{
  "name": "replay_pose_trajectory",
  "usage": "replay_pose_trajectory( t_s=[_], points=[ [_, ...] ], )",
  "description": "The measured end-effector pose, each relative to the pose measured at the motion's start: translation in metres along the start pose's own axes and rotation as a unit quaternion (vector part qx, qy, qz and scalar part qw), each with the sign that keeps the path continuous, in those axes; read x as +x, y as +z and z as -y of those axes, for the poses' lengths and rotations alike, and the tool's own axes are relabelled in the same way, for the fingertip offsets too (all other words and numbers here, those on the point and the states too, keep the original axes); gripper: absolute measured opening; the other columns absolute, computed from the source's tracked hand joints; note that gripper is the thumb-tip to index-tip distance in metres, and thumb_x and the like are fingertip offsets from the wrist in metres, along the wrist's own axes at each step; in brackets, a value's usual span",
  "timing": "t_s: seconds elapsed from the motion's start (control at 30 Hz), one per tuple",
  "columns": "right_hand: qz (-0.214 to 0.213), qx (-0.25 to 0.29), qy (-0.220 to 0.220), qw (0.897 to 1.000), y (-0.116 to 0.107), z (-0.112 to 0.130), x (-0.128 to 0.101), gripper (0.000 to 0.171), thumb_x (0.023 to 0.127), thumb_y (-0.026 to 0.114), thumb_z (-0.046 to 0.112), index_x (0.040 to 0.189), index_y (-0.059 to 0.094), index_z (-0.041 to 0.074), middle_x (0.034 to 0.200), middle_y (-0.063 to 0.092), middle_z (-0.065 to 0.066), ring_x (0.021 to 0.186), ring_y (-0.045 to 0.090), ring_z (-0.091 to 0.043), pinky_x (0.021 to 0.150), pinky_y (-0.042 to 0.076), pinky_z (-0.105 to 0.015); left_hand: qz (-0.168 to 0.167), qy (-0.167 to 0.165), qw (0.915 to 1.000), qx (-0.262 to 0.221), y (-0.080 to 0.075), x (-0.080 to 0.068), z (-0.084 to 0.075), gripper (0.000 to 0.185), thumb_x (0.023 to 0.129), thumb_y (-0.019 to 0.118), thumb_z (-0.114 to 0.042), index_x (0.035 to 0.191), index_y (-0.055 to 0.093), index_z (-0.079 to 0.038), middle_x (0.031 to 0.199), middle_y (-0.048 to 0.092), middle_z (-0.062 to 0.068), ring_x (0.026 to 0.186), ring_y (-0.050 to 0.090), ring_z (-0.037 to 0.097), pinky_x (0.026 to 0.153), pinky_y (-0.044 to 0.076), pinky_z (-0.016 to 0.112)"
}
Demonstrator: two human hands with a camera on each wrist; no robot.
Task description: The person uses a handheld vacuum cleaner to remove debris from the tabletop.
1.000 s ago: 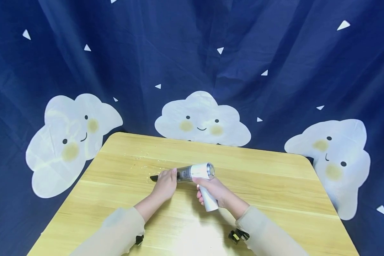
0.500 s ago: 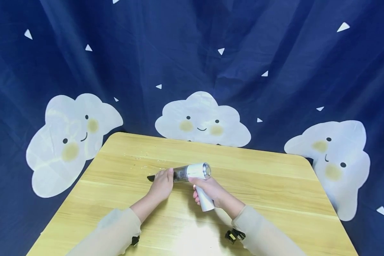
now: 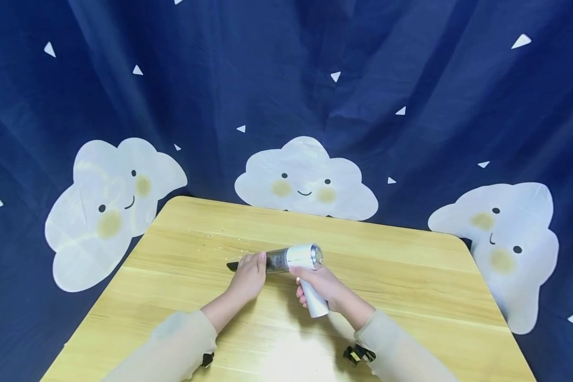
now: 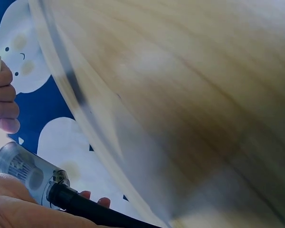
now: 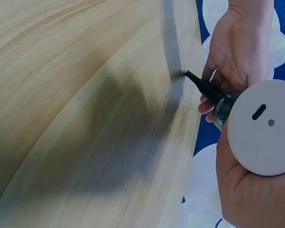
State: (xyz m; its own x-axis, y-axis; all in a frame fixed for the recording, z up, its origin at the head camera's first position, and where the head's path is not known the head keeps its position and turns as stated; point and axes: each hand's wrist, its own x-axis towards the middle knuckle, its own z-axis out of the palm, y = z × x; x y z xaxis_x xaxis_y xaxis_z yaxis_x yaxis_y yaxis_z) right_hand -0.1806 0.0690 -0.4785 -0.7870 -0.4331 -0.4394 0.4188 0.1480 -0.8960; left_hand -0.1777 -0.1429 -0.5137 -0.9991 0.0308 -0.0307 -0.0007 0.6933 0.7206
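The handheld vacuum (image 3: pixel 293 258) in the right hand (image 3: pixel 322 289) has a white body and white handle, a clear grey-tinted dust cup, and a black nozzle (image 3: pixel 232 265) poking out beyond the left hand (image 3: pixel 249 276). Under both hands the worktop (image 3: pixel 410 286) is pale yellow wood with fine straight grain; pale crumbs (image 3: pixel 215 240) speckle it beyond the left hand. Both sleeves (image 3: pixel 172 345) are beige. Behind the hands hangs a dark blue curtain (image 3: pixel 286 79) patterned with small white triangles and white smiling clouds (image 3: pixel 305 178) with yellow cheeks

bright even light; wrist views motion-blurred
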Motion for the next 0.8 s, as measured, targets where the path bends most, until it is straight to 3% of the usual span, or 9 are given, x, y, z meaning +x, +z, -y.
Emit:
replay_pose_trajectory(
  t_s=[0.13,0.33,0.8],
  points=[
    [-0.001,-0.01,0.0,1.0,-0.007,0.001,-0.003,0.04,0.091,0.071,0.041,0.083,0.057,0.005,0.061,0.062,-0.005,0.048,0.057,-0.012,0.048,0.053,-0.027,-0.002,0.004,1.0,-0.008,0.003,0.0,-0.007,0.058,0.112,0.022,-0.035,0.141,0.049,0.007,0.144,0.049,0.026,0.139,0.035,0.045,0.117,0.025,0.058],
    [-0.005,-0.031,0.0,1.0,-0.016,0.007,-0.007,0.04,0.091,0.071,0.042,0.081,0.056,0.005,0.06,0.061,-0.005,0.048,0.057,-0.012,0.048,0.052,-0.027,0.006,0.012,0.9997,-0.018,0.007,0.001,-0.016,0.062,0.111,0.019,-0.039,0.142,0.047,0.007,0.147,0.046,0.027,0.142,0.033,0.045,0.119,0.022,0.056],
    [-0.034,-0.037,-0.016,0.999,-0.022,0.008,-0.01,0.037,0.092,0.071,0.037,0.083,0.057,0.004,0.06,0.061,-0.007,0.047,0.057,-0.013,0.047,0.053,-0.028,0.014,0.025,0.9991,-0.031,0.016,0.011,-0.018,0.063,0.111,0.018,-0.04,0.144,0.046,0.007,0.148,0.044,0.026,0.142,0.032,0.043,0.119,0.023,0.055]
  ],
)
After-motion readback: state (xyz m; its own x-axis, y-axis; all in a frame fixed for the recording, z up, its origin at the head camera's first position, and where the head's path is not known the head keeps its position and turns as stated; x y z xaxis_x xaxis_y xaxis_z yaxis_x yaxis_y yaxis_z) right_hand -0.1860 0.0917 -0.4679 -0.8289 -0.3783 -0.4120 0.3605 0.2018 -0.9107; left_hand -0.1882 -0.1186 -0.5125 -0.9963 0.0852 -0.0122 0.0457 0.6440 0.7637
